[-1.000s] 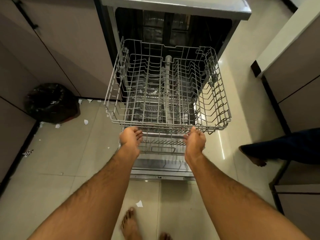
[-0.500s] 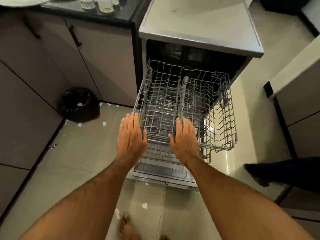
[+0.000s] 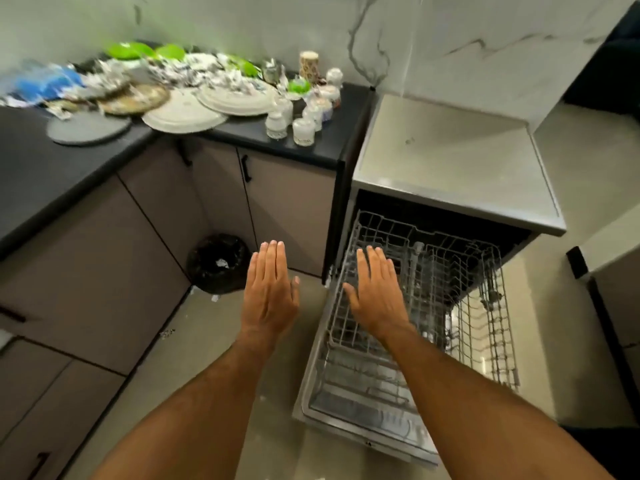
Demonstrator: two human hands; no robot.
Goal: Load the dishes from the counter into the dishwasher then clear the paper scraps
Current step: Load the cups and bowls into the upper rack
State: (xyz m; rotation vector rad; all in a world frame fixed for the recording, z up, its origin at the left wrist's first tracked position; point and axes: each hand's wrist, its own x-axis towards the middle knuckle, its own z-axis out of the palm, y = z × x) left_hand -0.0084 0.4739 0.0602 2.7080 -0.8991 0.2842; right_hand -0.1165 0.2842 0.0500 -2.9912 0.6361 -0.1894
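Both hands have come up off the upper rack's front rail and the view has swung left, so the table with its dishes is now in sight. The left hand (image 3: 270, 292) hovers flat, fingers straight and together, holding nothing, out over the floor beside the dishwasher (image 3: 453, 168). The right hand (image 3: 375, 292) is just as flat and empty, above the near left corner of the upper rack (image 3: 464, 271); whether it touches the wire I cannot tell. That rack stands pulled well out over the dropped door (image 3: 346, 407), with the lower rack (image 3: 349, 372) visible beneath, seemingly so both tiers can take a load. The load itself waits well apart on the dark table (image 3: 41, 168): white plates (image 3: 183, 116) overlapping near the edge, small glass jars (image 3: 303, 131) clustered just beside them, green bowls (image 3: 130, 50) and crumpled paper scraps (image 3: 183, 72) heaped behind, all blurred. A black-lined bin (image 3: 218, 263) sits in the floor corner, handy for those scraps. My read: racks ready, nothing loaded yet, plates likely first.
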